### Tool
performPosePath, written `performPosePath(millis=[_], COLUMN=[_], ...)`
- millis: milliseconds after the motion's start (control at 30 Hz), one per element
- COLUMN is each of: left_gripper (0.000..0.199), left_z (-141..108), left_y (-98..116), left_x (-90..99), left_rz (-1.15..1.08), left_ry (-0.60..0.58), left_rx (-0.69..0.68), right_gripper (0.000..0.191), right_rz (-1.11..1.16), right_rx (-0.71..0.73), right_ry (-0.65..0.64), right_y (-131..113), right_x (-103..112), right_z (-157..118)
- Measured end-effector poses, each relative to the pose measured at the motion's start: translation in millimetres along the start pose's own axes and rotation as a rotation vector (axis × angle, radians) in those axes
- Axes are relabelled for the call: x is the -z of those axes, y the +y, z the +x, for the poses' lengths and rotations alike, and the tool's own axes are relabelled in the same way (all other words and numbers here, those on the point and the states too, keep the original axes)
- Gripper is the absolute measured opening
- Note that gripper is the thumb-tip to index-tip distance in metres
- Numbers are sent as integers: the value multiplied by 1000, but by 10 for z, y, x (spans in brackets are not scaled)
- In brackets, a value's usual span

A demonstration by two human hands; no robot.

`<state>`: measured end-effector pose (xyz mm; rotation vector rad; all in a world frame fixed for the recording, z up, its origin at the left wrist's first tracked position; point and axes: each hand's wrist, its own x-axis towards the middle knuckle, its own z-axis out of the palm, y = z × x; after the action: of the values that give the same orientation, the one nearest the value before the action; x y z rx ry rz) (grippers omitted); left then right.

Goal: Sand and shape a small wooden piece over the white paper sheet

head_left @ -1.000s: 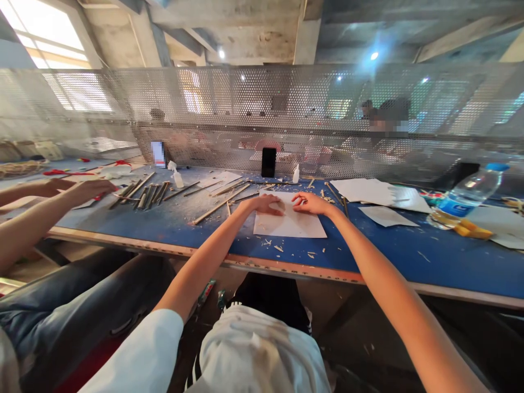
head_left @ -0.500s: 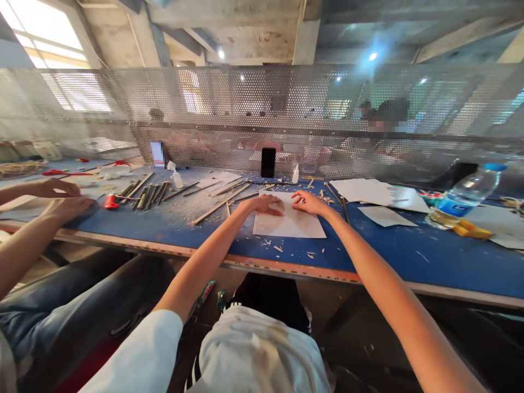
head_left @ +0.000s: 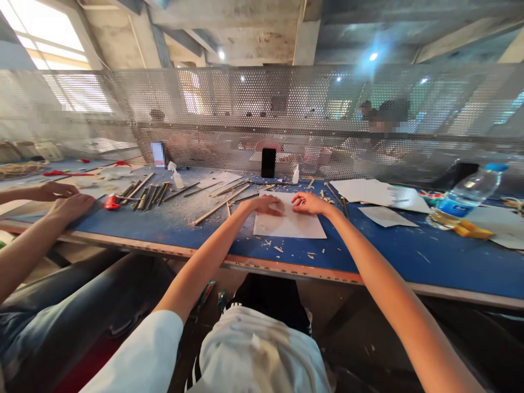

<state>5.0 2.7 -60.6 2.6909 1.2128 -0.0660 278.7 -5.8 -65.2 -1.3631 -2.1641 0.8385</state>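
Observation:
A white sheet [head_left: 298, 226] lies on the blue table in front of me, with small pale shavings on it. My left hand [head_left: 268, 205] rests on the sheet's upper left part, fingers apart, touching a small pale round piece [head_left: 280, 206]. Over the sheet's upper right part is my right hand [head_left: 308, 203], its fingers curled and parted, with nothing visible between them. A narrow gap separates the two hands.
Wooden sticks [head_left: 221, 204] and metal tools [head_left: 150, 196] lie left of the sheet. A black phone [head_left: 268, 162] and glue bottle [head_left: 295, 174] stand behind. To the right are papers [head_left: 387, 216] and a water bottle [head_left: 469, 194]. Another person's hands [head_left: 71, 207] are far left.
My hands have barely moved over the sheet. At the far left, the other person's hands and legs have shifted slightly.

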Motion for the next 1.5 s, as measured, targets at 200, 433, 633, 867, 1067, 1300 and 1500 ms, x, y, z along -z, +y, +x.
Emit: performPosePath(millis=[200, 433, 633, 867, 1067, 1300, 1500], left_gripper=[90, 90, 92, 92, 88, 86, 89], left_z=[6, -4, -7, -11, -29, -31, -33], left_y=[13, 29, 2, -1, 27, 45, 49], left_x=[-3, 16, -1, -2, 22, 28, 26], left_rz=[1, 6, -17, -14, -1, -4, -14], left_ry=[-5, -2, 7, 11, 1, -6, 3], left_rx=[15, 7, -9, -10, 1, 21, 9], right_gripper=[34, 33, 30, 34, 31, 29, 30], right_rz=[-6, -12, -71, -20, -22, -91, -24], right_rx=[46, 53, 66, 65, 72, 73, 69], right_ry=[102, -3, 112, 97, -14, 133, 36], right_y=[-39, -62, -83, -54, -35, -74, -104], right_x=[-14, -12, -21, -24, 4, -29, -11], right_z=[-17, -24, -28, -18, -10, -30, -52])
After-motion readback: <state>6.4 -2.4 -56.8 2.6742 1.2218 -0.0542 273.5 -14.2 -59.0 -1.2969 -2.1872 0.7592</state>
